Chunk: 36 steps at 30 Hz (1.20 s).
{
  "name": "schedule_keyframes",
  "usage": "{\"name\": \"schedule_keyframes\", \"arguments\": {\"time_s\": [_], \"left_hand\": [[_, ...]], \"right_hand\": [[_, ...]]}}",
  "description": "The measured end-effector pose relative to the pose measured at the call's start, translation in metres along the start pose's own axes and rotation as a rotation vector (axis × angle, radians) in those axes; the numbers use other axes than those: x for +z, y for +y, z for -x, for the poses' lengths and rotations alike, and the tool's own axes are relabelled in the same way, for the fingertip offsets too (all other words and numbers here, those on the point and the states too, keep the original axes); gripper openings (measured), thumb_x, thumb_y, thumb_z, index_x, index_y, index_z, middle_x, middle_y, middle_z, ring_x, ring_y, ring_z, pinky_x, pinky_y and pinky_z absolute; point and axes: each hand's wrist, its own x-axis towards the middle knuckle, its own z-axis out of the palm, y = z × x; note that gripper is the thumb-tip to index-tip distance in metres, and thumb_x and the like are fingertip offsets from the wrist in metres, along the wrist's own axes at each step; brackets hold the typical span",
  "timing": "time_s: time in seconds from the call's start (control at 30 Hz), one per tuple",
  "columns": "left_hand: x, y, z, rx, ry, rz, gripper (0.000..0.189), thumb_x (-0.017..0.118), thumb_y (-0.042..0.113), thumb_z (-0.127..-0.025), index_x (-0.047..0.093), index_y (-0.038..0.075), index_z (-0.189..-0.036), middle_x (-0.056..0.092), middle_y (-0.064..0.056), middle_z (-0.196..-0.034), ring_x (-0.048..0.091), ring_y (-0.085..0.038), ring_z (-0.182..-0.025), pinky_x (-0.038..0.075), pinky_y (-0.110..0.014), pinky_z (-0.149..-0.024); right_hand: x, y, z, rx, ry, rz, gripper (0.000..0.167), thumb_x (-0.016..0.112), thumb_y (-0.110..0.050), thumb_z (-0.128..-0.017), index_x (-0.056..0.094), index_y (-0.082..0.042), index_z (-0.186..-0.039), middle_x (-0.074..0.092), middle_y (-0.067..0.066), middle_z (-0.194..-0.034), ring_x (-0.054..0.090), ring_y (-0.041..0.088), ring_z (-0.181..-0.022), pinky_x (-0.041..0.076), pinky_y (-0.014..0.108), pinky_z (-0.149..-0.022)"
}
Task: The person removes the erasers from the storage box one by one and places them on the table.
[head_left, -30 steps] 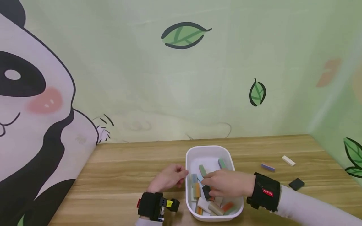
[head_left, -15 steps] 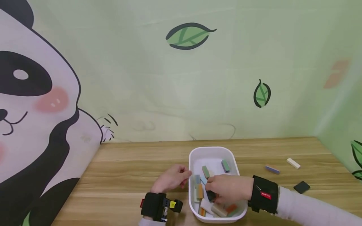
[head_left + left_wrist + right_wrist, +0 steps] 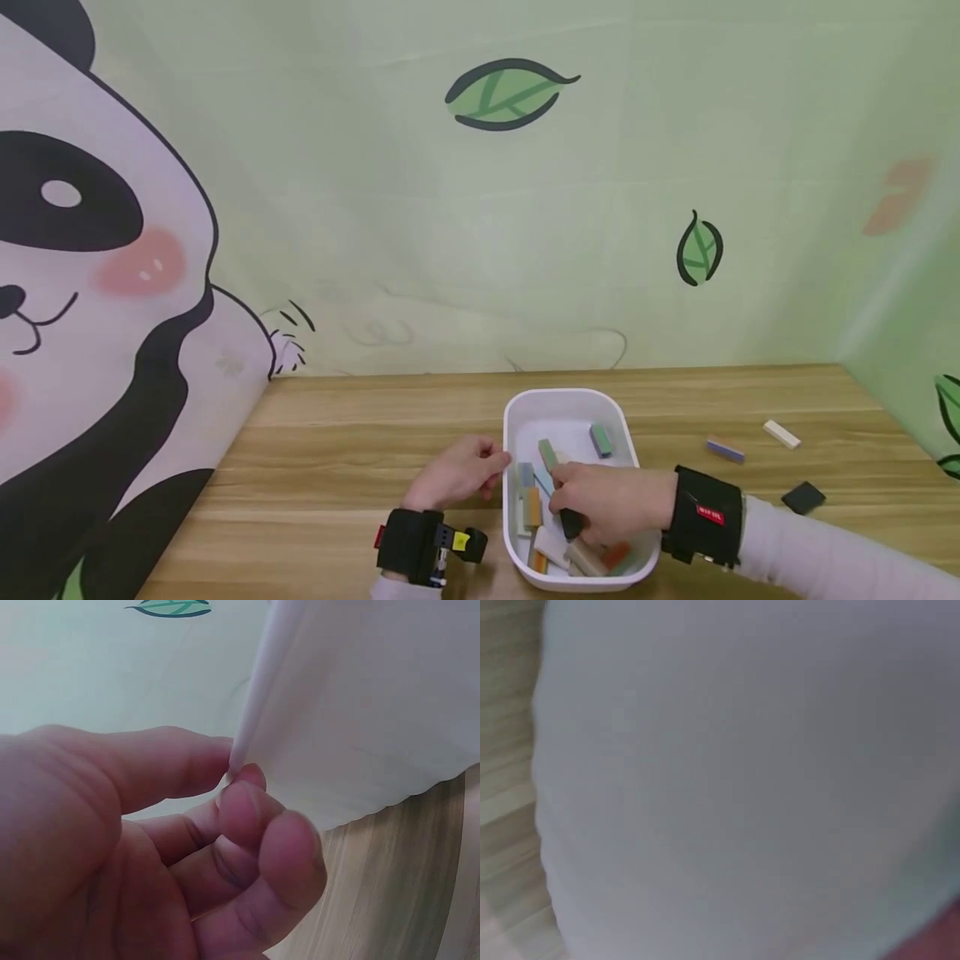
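A white plastic bin [image 3: 517,408] stands on the wooden table with several small coloured blocks inside. My left hand [image 3: 459,472] pinches its left rim; in the left wrist view the thumb and curled fingers [image 3: 292,847] meet on the bin's white edge [image 3: 259,705]. My right hand [image 3: 611,500] reaches down into the bin and grips a black block [image 3: 572,523], partly hidden by the fingers. Around it lie a green block [image 3: 547,454], an orange block [image 3: 533,507], a white block [image 3: 552,546] and a tan block [image 3: 587,558]. The bin wall [image 3: 727,780] fills the right wrist view, blurred.
On the table [image 3: 360,433] right of the bin lie a white block [image 3: 782,433], a purple and brown block [image 3: 725,449] and a flat black piece [image 3: 803,497]. A green-and-purple block [image 3: 601,441] sits at the bin's far end. A printed wall [image 3: 375,208] rises behind.
My right fingers have closed on the black block, which has shifted slightly right and tilted within the bin. The left hand keeps its hold on the rim. The head view has swung slightly left.
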Motion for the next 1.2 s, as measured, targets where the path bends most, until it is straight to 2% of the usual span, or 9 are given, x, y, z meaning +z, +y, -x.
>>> {"name": "schedule_keyframes", "arguments": {"time_s": [0.13,0.37,0.47,0.6,0.73,0.87,1.0,1.1,1.2], "left_hand": [[0.001,0.001,0.0,0.007,-0.001,0.001,0.024,0.054,0.019,-0.101,0.056,0.006,-0.081,0.05,-0.002,-0.067,0.052,-0.017,-0.06,0.04,-0.028,-0.057],[0.003,0.003,0.0,0.008,-0.001,-0.002,0.025,0.054,0.02,-0.101,0.055,0.006,-0.081,0.051,-0.002,-0.068,0.053,-0.018,-0.061,0.039,-0.029,-0.058],[0.004,0.002,0.0,-0.003,-0.001,-0.006,0.024,0.054,0.021,-0.101,0.056,0.006,-0.082,0.051,-0.003,-0.069,0.053,-0.018,-0.062,0.04,-0.03,-0.059],[0.005,0.002,-0.001,-0.009,-0.004,-0.006,0.024,0.055,0.022,-0.101,0.057,0.006,-0.083,0.051,-0.002,-0.069,0.054,-0.018,-0.062,0.041,-0.03,-0.059],[0.006,0.002,-0.001,-0.002,-0.005,0.0,0.024,0.055,0.021,-0.101,0.057,0.005,-0.084,0.051,-0.003,-0.069,0.054,-0.018,-0.061,0.042,-0.03,-0.06],[0.005,0.001,0.0,-0.005,0.001,-0.004,0.024,0.055,0.021,-0.101,0.057,0.005,-0.083,0.051,-0.003,-0.069,0.053,-0.018,-0.061,0.042,-0.03,-0.06],[0.004,0.001,0.001,-0.015,0.0,0.0,0.025,0.055,0.022,-0.101,0.056,0.005,-0.082,0.051,-0.003,-0.069,0.053,-0.018,-0.061,0.04,-0.029,-0.059],[0.003,0.002,0.001,-0.013,0.001,0.003,0.026,0.055,0.023,-0.101,0.056,0.005,-0.082,0.051,-0.003,-0.069,0.053,-0.018,-0.061,0.039,-0.029,-0.059],[0.002,0.003,0.001,-0.013,0.002,-0.002,0.026,0.054,0.023,-0.101,0.056,0.005,-0.082,0.051,-0.003,-0.069,0.053,-0.018,-0.062,0.039,-0.029,-0.059]], "right_hand": [[-0.001,0.003,0.004,0.028,-0.032,-0.058,0.022,0.078,-0.019,-0.083,0.07,-0.016,-0.103,0.05,-0.009,-0.094,0.046,0.004,-0.081,0.043,0.02,-0.075],[-0.003,0.004,0.008,0.012,-0.043,-0.092,0.01,0.072,-0.024,-0.09,0.068,-0.016,-0.095,0.05,-0.013,-0.079,0.047,0.003,-0.072,0.041,0.021,-0.067],[-0.003,0.003,0.01,0.032,-0.025,-0.071,0.011,0.074,-0.023,-0.088,0.066,-0.018,-0.093,0.05,-0.013,-0.081,0.047,0.004,-0.074,0.041,0.021,-0.068],[-0.003,0.001,0.014,0.079,-0.028,-0.04,0.029,0.081,-0.02,-0.079,0.066,-0.018,-0.103,0.047,-0.01,-0.092,0.045,0.005,-0.081,0.041,0.022,-0.072],[-0.003,0.0,0.017,0.08,-0.031,-0.025,0.031,0.085,-0.016,-0.074,0.068,-0.021,-0.099,0.043,-0.008,-0.094,0.043,0.006,-0.083,0.041,0.022,-0.073],[-0.01,0.002,0.024,0.042,0.028,-0.028,0.026,0.083,-0.01,-0.072,0.064,-0.021,-0.088,0.04,-0.008,-0.092,0.042,0.007,-0.081,0.04,0.021,-0.071],[-0.035,0.007,0.039,0.026,0.125,-0.046,0.026,0.08,-0.007,-0.075,0.063,-0.018,-0.091,0.04,-0.006,-0.094,0.043,0.01,-0.082,0.042,0.022,-0.07],[-0.058,0.014,0.057,0.04,0.196,-0.056,0.027,0.08,-0.008,-0.079,0.063,-0.016,-0.097,0.043,-0.002,-0.098,0.045,0.013,-0.085,0.045,0.025,-0.072],[-0.076,0.025,0.077,0.081,0.275,-0.011,0.027,0.081,-0.01,-0.079,0.063,-0.016,-0.098,0.046,0.0,-0.1,0.047,0.015,-0.086,0.047,0.029,-0.073]]}}
